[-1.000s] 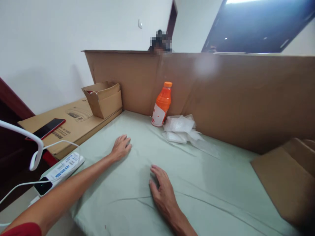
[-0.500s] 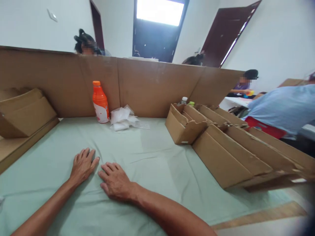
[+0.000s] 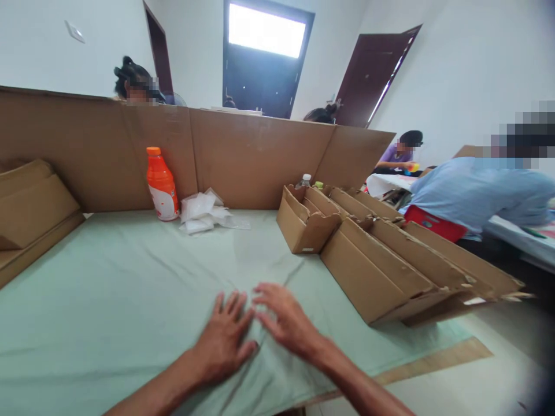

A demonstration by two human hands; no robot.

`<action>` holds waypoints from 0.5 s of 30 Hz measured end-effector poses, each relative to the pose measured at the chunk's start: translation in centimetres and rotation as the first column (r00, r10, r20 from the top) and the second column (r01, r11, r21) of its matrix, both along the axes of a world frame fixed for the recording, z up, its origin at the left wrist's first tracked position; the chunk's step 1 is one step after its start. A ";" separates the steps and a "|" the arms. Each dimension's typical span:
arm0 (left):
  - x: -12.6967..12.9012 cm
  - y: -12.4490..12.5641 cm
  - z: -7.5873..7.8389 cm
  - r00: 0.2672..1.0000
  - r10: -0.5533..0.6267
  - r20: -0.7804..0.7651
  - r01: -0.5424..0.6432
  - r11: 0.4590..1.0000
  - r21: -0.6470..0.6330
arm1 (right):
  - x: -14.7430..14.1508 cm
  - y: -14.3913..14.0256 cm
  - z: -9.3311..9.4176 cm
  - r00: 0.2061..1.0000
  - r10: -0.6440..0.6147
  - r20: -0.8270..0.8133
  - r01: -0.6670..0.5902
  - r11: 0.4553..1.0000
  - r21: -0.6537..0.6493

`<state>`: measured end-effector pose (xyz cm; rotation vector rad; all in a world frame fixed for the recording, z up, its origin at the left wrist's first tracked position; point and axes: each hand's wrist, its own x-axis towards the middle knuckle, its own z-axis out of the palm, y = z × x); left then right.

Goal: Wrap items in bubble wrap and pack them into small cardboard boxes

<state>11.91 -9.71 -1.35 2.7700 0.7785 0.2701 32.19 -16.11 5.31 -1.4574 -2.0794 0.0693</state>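
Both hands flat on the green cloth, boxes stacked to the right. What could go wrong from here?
1. The cloth is already creased under the left hand and right hand; pushing further may bunch it.
2. Dragged cloth could tip the orange bottle standing on it.
3. The leaning cardboard boxes overhang the table edge and might slide off.

Bare forearms — no sleeves, no gloves.
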 end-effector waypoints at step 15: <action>1.6 -6.5 -4.7 0.884 -0.091 0.458 0.348 0.783 -0.516 | 13.9 12.6 9.2 0.692 -0.642 0.330 0.617 0.764 0.189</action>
